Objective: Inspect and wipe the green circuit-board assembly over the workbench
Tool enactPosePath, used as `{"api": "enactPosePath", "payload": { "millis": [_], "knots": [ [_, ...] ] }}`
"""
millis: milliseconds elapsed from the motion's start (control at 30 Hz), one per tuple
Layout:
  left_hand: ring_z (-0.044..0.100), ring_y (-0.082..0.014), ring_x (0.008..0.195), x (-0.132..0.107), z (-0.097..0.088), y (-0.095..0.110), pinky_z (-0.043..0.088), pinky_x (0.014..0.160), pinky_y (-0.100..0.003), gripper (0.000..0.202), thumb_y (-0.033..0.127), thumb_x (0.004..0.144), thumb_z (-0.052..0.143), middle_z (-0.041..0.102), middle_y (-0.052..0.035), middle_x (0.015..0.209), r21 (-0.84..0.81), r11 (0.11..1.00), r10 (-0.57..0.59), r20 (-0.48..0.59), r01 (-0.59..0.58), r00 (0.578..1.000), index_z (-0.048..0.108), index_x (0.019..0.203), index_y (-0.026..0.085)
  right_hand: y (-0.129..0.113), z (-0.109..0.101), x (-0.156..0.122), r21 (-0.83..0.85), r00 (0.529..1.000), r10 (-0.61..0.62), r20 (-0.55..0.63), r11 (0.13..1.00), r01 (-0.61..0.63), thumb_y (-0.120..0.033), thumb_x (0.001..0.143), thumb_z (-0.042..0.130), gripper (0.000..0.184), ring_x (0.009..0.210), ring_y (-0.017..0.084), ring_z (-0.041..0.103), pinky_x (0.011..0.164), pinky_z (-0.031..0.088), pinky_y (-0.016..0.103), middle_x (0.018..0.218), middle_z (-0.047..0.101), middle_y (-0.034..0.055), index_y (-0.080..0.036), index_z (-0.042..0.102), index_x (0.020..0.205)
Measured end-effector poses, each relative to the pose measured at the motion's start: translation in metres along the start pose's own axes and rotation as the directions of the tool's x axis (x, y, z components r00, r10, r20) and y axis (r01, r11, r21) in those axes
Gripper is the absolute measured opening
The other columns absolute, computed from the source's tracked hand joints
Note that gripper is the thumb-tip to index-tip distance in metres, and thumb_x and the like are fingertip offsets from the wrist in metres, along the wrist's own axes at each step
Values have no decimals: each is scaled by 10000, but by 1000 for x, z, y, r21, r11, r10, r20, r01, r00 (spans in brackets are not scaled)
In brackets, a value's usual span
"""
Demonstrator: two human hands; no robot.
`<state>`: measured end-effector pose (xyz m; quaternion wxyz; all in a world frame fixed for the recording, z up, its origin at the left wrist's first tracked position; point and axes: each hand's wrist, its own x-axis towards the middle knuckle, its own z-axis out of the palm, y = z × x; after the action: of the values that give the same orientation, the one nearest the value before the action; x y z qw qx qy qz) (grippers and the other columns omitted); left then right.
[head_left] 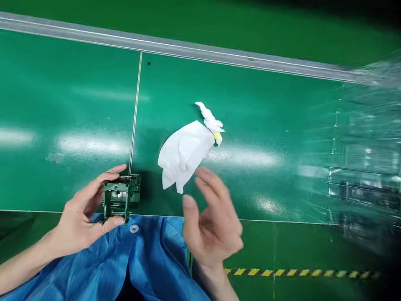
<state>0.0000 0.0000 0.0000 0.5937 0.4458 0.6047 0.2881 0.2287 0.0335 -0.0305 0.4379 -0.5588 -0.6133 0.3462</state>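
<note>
The dark-green housing (125,201) is a box-like, open-framed part with upright posts, cross rails and a pale insert visible inside. It is hand-held, roughly level, at the lower left of the frame. The white sheet (184,148) lies spread at frame centre, creased, its lower edge notched.

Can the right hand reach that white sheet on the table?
Probably yes: the right hand looks open and free, close to the near edge of the white sheet, with nothing seen between. The left hand holds the green part off to the side.
</note>
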Motion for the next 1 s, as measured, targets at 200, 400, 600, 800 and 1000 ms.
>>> {"api": "enactPosePath", "payload": {
  "millis": [200,400,600,800,1000],
  "knots": [
    [493,-134,1270,2,3,2,423,991,-167,556,241,859,706,445,-42,1447,75,994,74,8,-74,997,465,1358,296,-8,10,-8,224,930,92,357,958,-181,-139,885,583,451,1229,205,542,1070,490,386,1271,594,125,-135,506,1330],
    [533,-106,1215,2,2,2,411,1008,-152,558,214,870,692,436,-30,1451,45,993,107,12,-108,994,454,1366,302,-3,8,-6,162,929,146,339,964,-211,-86,888,569,390,1165,159,580,1056,496,328,1221,628,74,-196,566,1262],
    [429,-160,1332,2,3,-6,382,1058,-192,566,199,869,688,384,-73,1484,74,991,110,37,-113,993,438,1369,282,-7,17,-13,270,833,206,513,883,-385,-394,889,658,588,1128,186,608,987,537,341,1265,605,80,-236,416,1402],
    [350,-218,1387,0,-3,-7,435,1018,-232,620,243,890,659,273,-51,1547,178,980,72,74,-84,995,380,1435,339,-16,34,-13,359,765,237,599,774,-521,-409,866,669,680,961,157,659,808,588,272,1124,659,66,-217,342,1430],
    [416,-267,1330,4,-10,2,428,1026,-312,743,415,887,654,359,-56,1509,54,998,-24,197,13,980,251,1505,322,-15,33,-15,245,767,304,566,826,-508,-314,821,678,762,1066,216,623,845,602,353,1284,570,120,-203,285,1464]
  ]
}}
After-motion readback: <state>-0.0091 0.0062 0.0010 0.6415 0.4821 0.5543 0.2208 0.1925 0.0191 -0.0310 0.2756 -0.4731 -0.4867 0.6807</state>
